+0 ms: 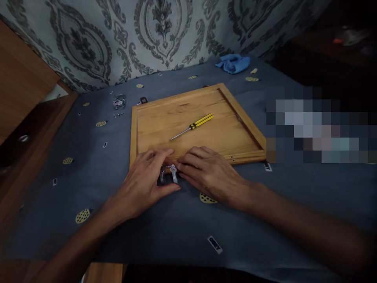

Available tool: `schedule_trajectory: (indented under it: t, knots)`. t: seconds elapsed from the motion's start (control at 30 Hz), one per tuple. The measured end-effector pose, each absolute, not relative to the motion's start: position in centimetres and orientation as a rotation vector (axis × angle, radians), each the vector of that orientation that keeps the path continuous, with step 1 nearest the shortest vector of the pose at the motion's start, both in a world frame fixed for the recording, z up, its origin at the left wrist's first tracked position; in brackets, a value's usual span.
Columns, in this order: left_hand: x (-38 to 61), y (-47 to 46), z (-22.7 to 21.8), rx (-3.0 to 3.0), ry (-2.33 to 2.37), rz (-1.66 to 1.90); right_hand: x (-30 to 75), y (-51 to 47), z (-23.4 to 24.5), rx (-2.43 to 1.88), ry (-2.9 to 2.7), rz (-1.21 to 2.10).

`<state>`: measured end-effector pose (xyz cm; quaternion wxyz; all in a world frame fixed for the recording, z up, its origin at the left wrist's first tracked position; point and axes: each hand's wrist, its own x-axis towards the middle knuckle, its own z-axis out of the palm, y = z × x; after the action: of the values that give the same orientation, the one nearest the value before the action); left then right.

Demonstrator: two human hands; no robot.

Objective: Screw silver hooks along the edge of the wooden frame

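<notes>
A wooden cabinet door panel (235,118) lies flat on a blue patterned cloth (88,165). At its near edge sits a metal hinge (169,173). My left hand (144,182) curls round the hinge from the left, thumb under it and fingers resting on the panel's edge. My right hand (207,173) comes in from the right, its fingertips pressed on the hinge. A yellow-and-black screwdriver (193,125) lies loose on the middle of the panel, tip pointing toward me.
Another metal hinge (119,101) and small screws (118,114) lie on the cloth left of the panel's far corner. A crumpled blue rag (233,63) sits at the back by the patterned curtain (153,35). Wooden furniture (20,78) stands at the left.
</notes>
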<state>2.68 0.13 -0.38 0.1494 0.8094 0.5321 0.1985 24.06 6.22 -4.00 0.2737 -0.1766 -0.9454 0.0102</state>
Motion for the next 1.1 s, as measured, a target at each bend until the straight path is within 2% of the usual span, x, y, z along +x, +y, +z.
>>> schedule_trajectory:
  t: [0.5, 0.7, 0.83, 1.1]
  knots:
    - [2.7, 0.3, -0.3, 2.248, 1.591, 0.554, 23.9, 5.9, -4.0, -0.484, -2.542, 0.04]
    - [2.8, 0.4, -0.1, 2.233, 1.554, 0.534, 25.3, 8.0, -2.8, -0.517, -2.468, 0.203]
    - [2.8, 0.4, 0.0, 2.214, 1.558, 0.535, 27.2, 11.5, -3.0, -0.871, -2.495, -0.03]
    - [2.8, 0.4, -0.1, 2.212, 1.539, 0.559, 28.5, 14.2, -3.2, -1.001, -2.621, -0.101]
